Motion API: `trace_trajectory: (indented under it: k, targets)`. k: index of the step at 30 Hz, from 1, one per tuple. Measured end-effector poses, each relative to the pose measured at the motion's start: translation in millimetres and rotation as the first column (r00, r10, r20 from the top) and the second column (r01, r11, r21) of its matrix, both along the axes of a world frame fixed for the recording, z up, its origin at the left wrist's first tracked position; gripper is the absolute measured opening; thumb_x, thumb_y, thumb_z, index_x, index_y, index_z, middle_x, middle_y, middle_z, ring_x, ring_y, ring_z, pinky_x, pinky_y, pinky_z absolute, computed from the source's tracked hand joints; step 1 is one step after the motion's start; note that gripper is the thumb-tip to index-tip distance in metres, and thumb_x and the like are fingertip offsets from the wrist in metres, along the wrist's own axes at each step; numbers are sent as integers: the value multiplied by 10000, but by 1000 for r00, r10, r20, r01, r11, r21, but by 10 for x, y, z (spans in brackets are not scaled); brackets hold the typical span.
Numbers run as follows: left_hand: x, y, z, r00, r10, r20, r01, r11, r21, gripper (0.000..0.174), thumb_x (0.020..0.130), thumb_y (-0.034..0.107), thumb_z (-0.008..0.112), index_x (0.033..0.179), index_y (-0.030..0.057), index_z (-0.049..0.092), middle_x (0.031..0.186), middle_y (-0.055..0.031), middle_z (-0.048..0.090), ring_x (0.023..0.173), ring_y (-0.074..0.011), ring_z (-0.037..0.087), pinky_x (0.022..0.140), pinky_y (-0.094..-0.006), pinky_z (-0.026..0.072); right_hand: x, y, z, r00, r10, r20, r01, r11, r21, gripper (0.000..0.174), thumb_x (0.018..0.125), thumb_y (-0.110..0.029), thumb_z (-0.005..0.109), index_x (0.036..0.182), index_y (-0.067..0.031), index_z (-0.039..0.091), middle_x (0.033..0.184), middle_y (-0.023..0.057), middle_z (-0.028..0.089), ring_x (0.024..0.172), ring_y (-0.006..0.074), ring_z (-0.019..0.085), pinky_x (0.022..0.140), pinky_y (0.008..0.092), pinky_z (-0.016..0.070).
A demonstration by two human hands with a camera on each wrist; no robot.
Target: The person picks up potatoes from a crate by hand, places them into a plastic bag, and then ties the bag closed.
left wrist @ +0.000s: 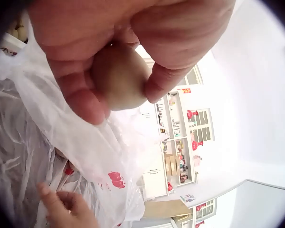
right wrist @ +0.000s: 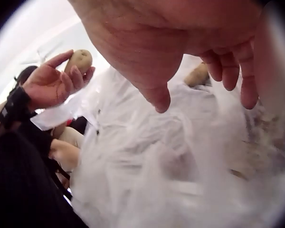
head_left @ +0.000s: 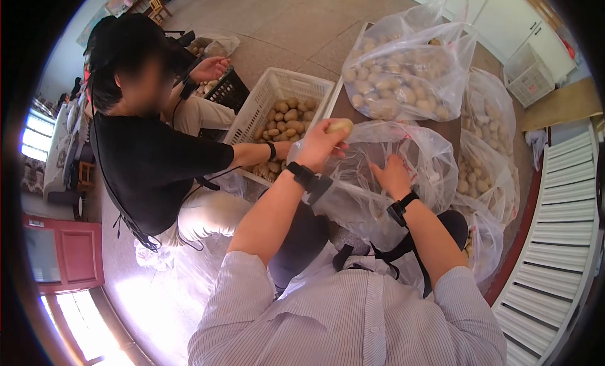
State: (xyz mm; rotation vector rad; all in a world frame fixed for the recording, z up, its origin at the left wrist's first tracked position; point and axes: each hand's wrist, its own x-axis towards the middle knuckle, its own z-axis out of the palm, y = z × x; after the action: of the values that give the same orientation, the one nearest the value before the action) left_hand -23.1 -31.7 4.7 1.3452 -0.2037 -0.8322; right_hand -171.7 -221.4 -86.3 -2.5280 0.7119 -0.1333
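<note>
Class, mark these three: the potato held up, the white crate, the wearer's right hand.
potato (head_left: pixel 340 125): head view, its rounded top.
white crate (head_left: pixel 251 111): head view, its latticed left wall.
right hand (head_left: pixel 391 176): head view, back of the hand.

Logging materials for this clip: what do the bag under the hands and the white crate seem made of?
Bag: thin translucent plastic film, glossy, by its crinkles and shine. Crate: probably rigid moulded plastic, matt white, by its slotted lattice walls.
</note>
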Motion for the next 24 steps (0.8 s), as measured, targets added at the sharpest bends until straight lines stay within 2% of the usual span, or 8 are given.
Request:
trace_trajectory:
  k: [1,2,4,9,13,19,23,24]
  targets:
    - [37,18,-26,997,74,-17,-74,996,-42,416,913,195,695,1259,21,544,1060,-75,634,777,-160,652,590,-280,551,-70,13,38,998,-21,-65,4,968,-252,630,834,-538,672,1115,22,620,1027,223,696,962,393,680,820,481,547]
    - [80,40,-52,989,146,-36,-149,986,-81,404,917,195,688,1247,12,544,1049,-78,630,766,-166,649,577,-283,549,-113,1,84,998,-22,-66,4,967,-253,630,834,-538,672,1115,22,620,1027,223,696,962,393,680,820,481,547]
    - [175,92,-115,979,192,-61,-197,976,-93,414,918,198,682,1255,12,532,1050,-80,629,769,-176,651,588,-293,554,-212,-44,179,924,-52,-378,-4,989,-146,572,827,-493,664,1077,22,659,1032,217,703,978,397,675,844,488,538]
    - [430,249,-323,919,361,-155,-375,925,-67,346,953,246,629,1226,56,533,1029,-90,622,772,-220,645,641,-351,559,-293,-289,-465,923,138,-359,-156,987,-24,414,821,-397,639,938,-9,720,1005,225,703,954,409,673,839,493,539]
    - [633,407,-544,850,466,-244,-474,880,30,335,963,252,613,1224,64,521,1037,-107,603,783,-243,633,655,-372,564,-366,-199,-470,847,370,-381,-345,929,135,360,810,-343,606,887,-14,730,980,231,697,927,398,677,823,479,536]
    - [785,540,-728,799,515,-311,-495,857,146,366,966,233,572,1276,53,492,1116,-119,570,793,-267,630,656,-396,581,-482,74,-494,781,492,-384,-422,870,256,399,822,-367,577,878,-1,728,956,242,697,911,415,676,847,484,531]
    - [830,559,-811,768,550,-328,-513,835,199,362,973,221,576,1273,39,482,1097,-148,561,785,-285,618,658,-422,580,-405,147,42,828,402,-391,-358,916,183,398,816,-384,616,865,-4,727,970,246,696,922,412,675,847,479,530]
    - [840,567,-831,758,563,-329,-521,827,213,374,974,227,599,1259,20,474,1083,-166,556,785,-297,609,666,-437,579,-378,125,111,893,305,-331,-252,948,194,381,819,-373,631,869,-5,716,947,237,694,916,409,671,845,485,527]
